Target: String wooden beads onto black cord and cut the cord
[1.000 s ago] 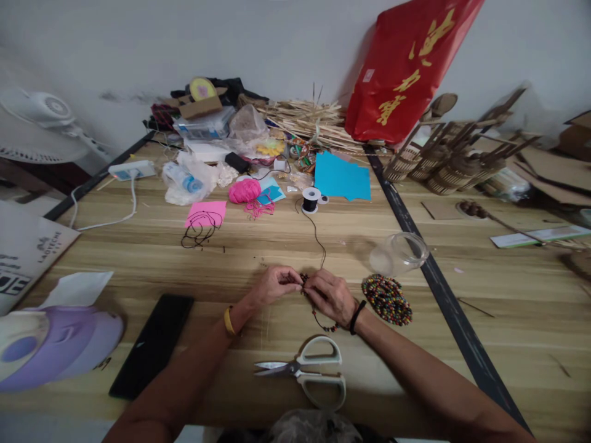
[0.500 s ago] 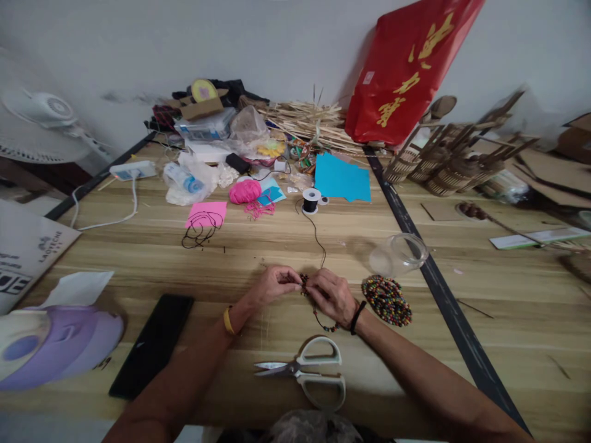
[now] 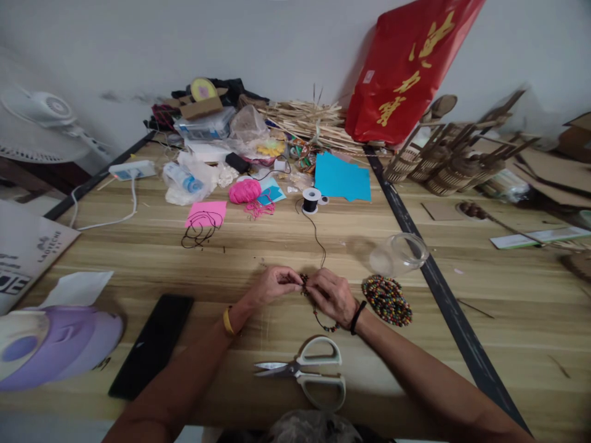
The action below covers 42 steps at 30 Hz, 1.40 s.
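In the middle of the table, my left hand [image 3: 278,283] and my right hand [image 3: 333,295] meet, fingertips pinched on a small beaded cord [image 3: 304,284]. More of its coloured beads hang in a loop [image 3: 329,328] under my right hand. A thin black cord leads from a white spool of black cord [image 3: 311,201] down to my right fingers. To the right of my right hand lies a coiled heap of multicoloured beads [image 3: 386,300]. White-handled scissors [image 3: 300,372] rest open on the table below my hands. The exact grip at the fingertips is too small to see.
A clear glass jar [image 3: 398,254] lies right of the spool. On the left are a black phone [image 3: 151,346] and a purple tissue box [image 3: 64,344]. Pink yarn [image 3: 244,191], a pink paper [image 3: 206,215] and blue sheets [image 3: 342,177] lie farther back.
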Each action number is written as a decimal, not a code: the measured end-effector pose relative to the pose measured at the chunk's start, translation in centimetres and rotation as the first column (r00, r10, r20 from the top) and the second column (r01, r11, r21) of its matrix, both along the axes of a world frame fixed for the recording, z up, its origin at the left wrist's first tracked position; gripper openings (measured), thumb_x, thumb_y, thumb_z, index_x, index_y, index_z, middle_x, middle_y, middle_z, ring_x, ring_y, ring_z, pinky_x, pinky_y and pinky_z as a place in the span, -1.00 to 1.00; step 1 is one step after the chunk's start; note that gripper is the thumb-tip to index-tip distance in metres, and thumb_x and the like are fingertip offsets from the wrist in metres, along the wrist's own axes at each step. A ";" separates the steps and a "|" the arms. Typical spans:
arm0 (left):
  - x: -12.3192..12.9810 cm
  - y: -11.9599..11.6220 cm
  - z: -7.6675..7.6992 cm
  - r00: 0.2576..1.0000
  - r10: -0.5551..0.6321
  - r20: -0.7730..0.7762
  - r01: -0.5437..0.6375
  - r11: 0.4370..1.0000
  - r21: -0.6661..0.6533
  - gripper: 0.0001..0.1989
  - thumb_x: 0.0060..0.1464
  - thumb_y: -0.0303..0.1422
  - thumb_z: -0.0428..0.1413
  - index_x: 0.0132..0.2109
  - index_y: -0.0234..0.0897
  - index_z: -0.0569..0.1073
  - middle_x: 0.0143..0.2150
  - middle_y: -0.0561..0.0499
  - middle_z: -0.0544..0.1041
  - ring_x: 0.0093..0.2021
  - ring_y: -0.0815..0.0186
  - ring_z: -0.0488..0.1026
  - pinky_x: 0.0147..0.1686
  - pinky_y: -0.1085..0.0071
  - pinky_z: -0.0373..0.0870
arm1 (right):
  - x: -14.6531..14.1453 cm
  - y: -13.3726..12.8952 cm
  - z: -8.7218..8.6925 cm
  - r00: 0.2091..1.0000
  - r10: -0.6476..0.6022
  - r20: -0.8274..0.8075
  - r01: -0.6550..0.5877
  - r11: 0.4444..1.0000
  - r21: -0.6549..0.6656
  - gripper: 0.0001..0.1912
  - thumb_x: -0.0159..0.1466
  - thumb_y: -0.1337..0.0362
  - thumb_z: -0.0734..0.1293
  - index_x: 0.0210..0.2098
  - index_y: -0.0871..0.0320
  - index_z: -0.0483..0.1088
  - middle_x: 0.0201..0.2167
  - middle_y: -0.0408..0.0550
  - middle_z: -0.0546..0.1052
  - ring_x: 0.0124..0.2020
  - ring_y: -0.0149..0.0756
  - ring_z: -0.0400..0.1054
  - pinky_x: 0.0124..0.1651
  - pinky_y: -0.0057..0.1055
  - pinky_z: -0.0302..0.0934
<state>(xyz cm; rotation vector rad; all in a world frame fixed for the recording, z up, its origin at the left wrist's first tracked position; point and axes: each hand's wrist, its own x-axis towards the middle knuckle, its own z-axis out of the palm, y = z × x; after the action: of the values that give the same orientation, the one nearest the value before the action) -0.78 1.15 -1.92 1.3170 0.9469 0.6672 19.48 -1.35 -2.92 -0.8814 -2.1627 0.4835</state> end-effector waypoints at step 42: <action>0.1 -0.2 0.4 1.000 -0.002 -0.005 0.002 1.000 0.005 -0.74 -0.18 -0.31 0.30 -0.37 -0.41 0.48 -0.36 -0.05 0.55 -0.34 0.37 0.46 -0.21 0.42 0.37 | 0.0 0.0 0.0 1.000 -0.002 0.025 0.002 1.000 -0.001 -0.89 0.33 0.31 0.19 -0.29 0.11 0.34 -0.39 -0.05 0.45 -0.33 -0.30 0.32 -0.28 -0.40 0.25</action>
<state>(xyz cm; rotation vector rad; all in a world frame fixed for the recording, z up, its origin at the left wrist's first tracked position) -0.69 1.00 -1.55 1.3245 0.9479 0.6653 19.43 -1.35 -2.96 -0.8940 -2.1839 0.4750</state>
